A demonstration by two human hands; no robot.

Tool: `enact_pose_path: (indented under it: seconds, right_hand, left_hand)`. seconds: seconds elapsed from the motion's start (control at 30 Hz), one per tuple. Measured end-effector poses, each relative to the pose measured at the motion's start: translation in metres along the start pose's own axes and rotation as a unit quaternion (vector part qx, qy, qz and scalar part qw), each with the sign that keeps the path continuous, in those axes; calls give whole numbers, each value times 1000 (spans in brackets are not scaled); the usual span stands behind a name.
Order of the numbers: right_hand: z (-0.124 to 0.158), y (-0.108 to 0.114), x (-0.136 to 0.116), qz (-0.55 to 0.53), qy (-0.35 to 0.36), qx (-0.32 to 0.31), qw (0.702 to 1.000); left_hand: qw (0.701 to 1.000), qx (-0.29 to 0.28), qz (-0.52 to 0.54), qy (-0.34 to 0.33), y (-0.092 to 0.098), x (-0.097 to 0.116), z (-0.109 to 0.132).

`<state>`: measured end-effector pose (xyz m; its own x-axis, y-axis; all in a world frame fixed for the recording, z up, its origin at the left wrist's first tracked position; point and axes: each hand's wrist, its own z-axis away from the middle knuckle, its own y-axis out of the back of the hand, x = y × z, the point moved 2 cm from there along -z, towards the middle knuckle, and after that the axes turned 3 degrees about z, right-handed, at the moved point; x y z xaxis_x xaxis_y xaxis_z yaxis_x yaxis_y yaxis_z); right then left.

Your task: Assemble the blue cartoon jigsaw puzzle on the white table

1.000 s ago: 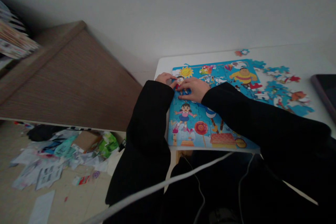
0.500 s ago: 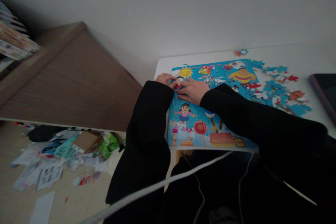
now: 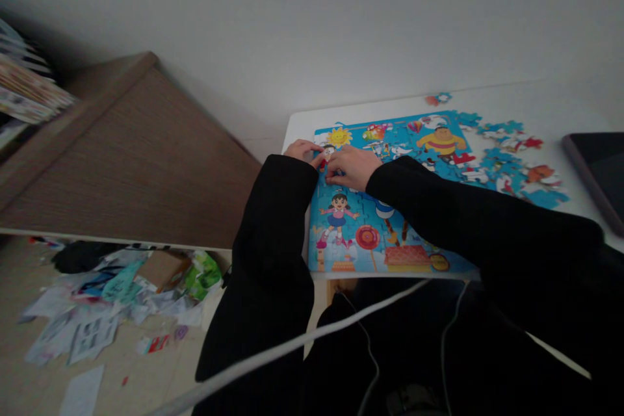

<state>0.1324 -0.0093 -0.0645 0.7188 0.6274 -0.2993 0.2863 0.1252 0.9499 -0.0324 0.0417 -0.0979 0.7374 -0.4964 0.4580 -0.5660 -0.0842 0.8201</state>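
Note:
A colourful cartoon jigsaw puzzle [image 3: 390, 221] lies on a white table [image 3: 312, 122], its blue board showing a girl, a sun and a lollipop. My left hand [image 3: 302, 149] and my right hand [image 3: 351, 168] rest on its upper left part, with their fingertips meeting around a small red-and-white figure piece [image 3: 327, 157]. Whether either hand grips that piece, I cannot tell. Loose puzzle pieces [image 3: 507, 169] lie in a scattered patch to the right of the board, beyond my right hand. Black sleeves cover both forearms and hide the puzzle's lower middle.
A dark tablet [image 3: 597, 175] lies at the table's right edge, and a small pair of pieces [image 3: 437, 99] sits near the far edge. A white cable [image 3: 292, 344] crosses below the table. Crumpled paper and packaging [image 3: 117, 292] litter the floor at left, beside a brown wooden board [image 3: 136, 156].
My hands stay at the same spot on the puzzle, with the fingers slightly closer around the figure piece. The whole scene has shifted a little left in view.

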Motion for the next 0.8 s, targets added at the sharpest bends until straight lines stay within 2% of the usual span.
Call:
enact_pose_path:
  seconds: [0.07,0.17,0.3,0.4,0.5,0.6,0.7,0.8]
  right_hand:
    - [5,15,3,-15,25,4,1000]
    - [22,51,14,-58,42,37,997]
    - [59,98,38,-101,-22,67,992]
    - [90,113,59,-82,-79,74,991]
    - [115,109,79,-59,-118,65,989]
    - [126,92,87,-46,-88,40,994]
    - [124,68,81,-20,-29,5,999]
    - [117,47,68,16,6,2,1000]
  left_hand:
    - [1000,1,-9,5,0,-1,0]
    - [1000,6,-20,15,1,0,0]
    - [999,15,-14,32,2,4,1]
    - [999,17,-15,35,2,6,2]
    - [999,14,-25,37,2,4,1]
    - [999,8,-29,30,2,1,1]
    - [999,11,-21,24,2,0,1]
    - [999,16,-19,29,3,3,1]
